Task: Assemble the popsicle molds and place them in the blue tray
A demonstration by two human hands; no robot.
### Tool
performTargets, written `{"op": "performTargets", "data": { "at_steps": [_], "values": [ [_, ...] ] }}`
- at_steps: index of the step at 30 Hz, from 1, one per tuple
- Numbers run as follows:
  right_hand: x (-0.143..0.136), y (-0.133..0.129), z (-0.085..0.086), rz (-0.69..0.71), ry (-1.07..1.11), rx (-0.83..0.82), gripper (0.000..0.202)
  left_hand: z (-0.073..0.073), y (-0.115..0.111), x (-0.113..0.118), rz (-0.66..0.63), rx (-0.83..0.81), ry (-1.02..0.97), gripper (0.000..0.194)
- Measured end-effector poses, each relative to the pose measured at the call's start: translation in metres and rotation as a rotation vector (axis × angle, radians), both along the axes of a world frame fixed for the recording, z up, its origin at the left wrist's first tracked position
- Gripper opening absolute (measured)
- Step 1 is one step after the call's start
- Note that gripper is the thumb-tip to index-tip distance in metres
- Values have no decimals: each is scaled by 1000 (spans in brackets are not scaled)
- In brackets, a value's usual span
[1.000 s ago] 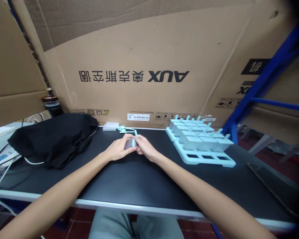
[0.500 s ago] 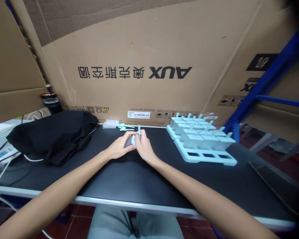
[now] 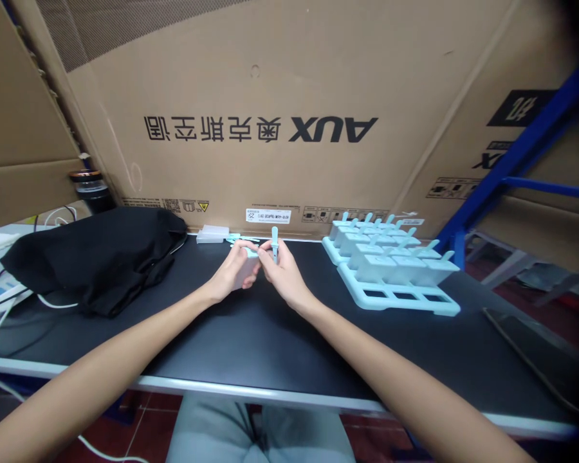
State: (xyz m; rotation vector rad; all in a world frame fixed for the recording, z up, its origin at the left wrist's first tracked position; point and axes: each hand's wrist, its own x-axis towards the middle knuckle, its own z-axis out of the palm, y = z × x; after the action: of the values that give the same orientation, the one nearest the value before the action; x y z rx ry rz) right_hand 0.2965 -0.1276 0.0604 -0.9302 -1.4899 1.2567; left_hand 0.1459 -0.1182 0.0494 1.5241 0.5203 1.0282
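Observation:
My left hand (image 3: 231,269) is wrapped round a pale popsicle mold cup (image 3: 245,275) with a light blue top. Close beside it, my right hand (image 3: 282,269) pinches a light blue stick (image 3: 275,238) that stands upright between its fingers. The fingertips of both hands meet at the cup's top. Behind my left hand, several loose blue sticks (image 3: 238,238) lie near pale translucent cups (image 3: 213,234). On the right, a light blue rack (image 3: 376,301) holds several filled mold cups (image 3: 379,268) with sticks pointing up; its front row of slots has no cups.
A black cloth (image 3: 91,260) lies on the left of the black table (image 3: 251,347), with a dark jar (image 3: 92,191) behind it and white cables nearby. A large cardboard box (image 3: 251,173) stands along the back. A dark flat device (image 3: 531,354) lies at the right.
My hands have moved slightly apart. The cup in my left hand now shows more, and the stick in my right hand is raised higher. The view has shifted slightly.

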Motion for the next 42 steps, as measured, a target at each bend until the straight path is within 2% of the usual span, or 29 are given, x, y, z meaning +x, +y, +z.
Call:
{"op": "performTargets", "data": {
  "at_steps": [3,8,14,20,28,33,36,39,42],
  "values": [
    [0,2,1,-35,43,88,35,3,-3,2,-47,-120,-88,35],
    [0,4,-1,5,-2,109,38,7,-5,2,-103,-243,-175,39],
    [18,9,-1,-26,-286,484,37,14,-13,0,-268,-352,-202,35],
    [27,11,4,11,-407,623,35,19,-16,0,-343,-407,-201,38],
    [26,9,4,87,-356,517,35,16,-14,0,-323,-388,-188,35],
    [23,4,1,80,-309,468,33,16,-11,-1,-280,-364,-185,34],
    [18,1,0,19,-318,534,33,15,-10,-1,-249,-345,-207,34],
    [17,1,-1,-99,-366,686,31,12,-9,0,-220,-285,-243,38],
    [18,5,-5,-162,-386,806,29,9,-9,3,-148,-226,-215,32]
  ]
}}
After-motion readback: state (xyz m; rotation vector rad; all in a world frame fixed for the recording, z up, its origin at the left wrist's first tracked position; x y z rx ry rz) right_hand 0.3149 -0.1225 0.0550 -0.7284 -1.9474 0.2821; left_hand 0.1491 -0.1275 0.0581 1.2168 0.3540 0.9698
